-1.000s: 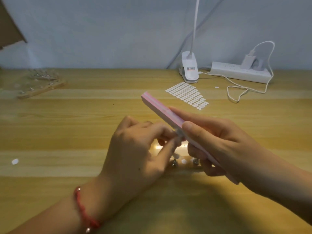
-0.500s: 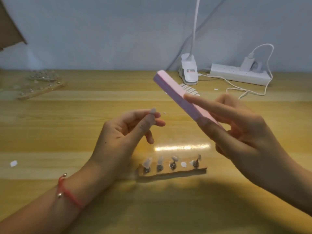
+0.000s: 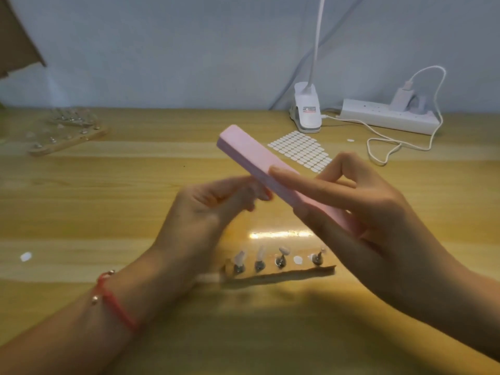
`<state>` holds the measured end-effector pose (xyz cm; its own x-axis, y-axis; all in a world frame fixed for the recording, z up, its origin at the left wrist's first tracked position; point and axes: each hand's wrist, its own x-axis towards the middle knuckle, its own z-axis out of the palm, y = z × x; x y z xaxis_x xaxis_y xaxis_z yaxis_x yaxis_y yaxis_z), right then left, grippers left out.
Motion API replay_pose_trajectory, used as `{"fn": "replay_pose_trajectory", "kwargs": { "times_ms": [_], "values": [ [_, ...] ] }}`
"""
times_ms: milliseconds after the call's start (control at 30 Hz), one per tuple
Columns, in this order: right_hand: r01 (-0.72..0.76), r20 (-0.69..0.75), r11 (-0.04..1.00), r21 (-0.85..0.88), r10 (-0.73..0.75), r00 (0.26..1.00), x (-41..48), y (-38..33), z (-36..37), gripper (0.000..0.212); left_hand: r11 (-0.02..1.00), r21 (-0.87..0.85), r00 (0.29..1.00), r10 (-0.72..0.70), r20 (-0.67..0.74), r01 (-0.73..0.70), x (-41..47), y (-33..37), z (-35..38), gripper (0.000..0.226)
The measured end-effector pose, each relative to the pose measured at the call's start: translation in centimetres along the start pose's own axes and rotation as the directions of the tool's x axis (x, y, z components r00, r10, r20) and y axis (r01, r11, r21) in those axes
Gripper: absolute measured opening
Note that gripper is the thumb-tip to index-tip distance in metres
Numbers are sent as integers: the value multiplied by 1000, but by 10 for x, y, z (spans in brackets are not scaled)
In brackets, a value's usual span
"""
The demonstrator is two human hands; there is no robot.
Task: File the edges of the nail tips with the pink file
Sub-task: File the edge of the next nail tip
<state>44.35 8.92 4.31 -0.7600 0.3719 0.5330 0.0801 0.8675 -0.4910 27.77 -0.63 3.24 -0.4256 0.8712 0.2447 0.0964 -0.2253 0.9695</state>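
Note:
My right hand (image 3: 359,212) grips the long pink file (image 3: 249,155) near its lower end; the file slants up and to the left above the table. My left hand (image 3: 205,212) is pinched under the file's edge, thumb and fingertips together on a small nail tip that the fingers and blur mostly hide. Below the hands a wooden strip holder (image 3: 281,272) lies on the table with several metal pegs. Clear nail tips (image 3: 240,257) stand on some of the pegs.
A sheet of small white adhesive tabs (image 3: 300,150) lies behind the file. A clip lamp base (image 3: 307,112) and a white power strip (image 3: 387,115) with a looped cable sit at the back right. Another wooden holder (image 3: 67,136) lies at the back left. A loose white tab (image 3: 26,256) lies left.
Both hands rose off the holder with the file and a nail tip, moved apart, and now have come together again, the pinched tip meeting the file's edge.

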Motion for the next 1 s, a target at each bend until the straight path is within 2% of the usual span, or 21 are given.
{"fn": "replay_pose_trajectory", "kwargs": {
  "times_ms": [67,100,167,267,333,400,533,600,667,767,900,1000],
  "values": [
    [-16,-7,1000,15,16,1000,-1,0,-1,40,1000,-14,1000,20,-18,-21,1,-1,-4,22],
    [-18,-11,1000,22,18,1000,-1,-1,0,40,1000,10,1000,19,16,-20,0,-1,-3,24],
    [-6,0,1000,7,6,1000,0,-1,0,41,990,129,997,42,72,-51,-2,-2,0,26],
    [-31,26,999,27,30,999,-1,1,-2,39,959,243,988,153,-16,-144,2,-3,-5,20],
    [-46,41,997,56,44,998,0,0,-2,39,934,296,979,204,23,-201,0,-4,-3,19],
    [-31,56,998,48,29,998,1,1,-2,38,924,310,975,210,77,-223,-2,-5,-2,18],
    [-65,67,997,44,62,996,2,4,-6,38,901,347,963,266,35,-261,2,-7,-5,17],
    [-58,76,997,58,53,996,3,2,-4,39,884,373,959,259,114,-283,-2,-9,1,15],
    [-53,81,997,64,48,996,3,2,-4,39,885,369,958,263,113,-286,-3,-9,1,15],
    [-74,53,994,82,70,996,2,4,-7,39,897,337,954,297,24,-288,3,-7,-6,15],
    [6,30,998,59,-8,1000,4,1,-3,37,900,314,952,268,148,-302,-6,-9,2,17],
    [48,-69,999,18,-46,997,1,3,-15,38,951,183,967,253,2,-249,1,-7,-11,15]
  ]
}}
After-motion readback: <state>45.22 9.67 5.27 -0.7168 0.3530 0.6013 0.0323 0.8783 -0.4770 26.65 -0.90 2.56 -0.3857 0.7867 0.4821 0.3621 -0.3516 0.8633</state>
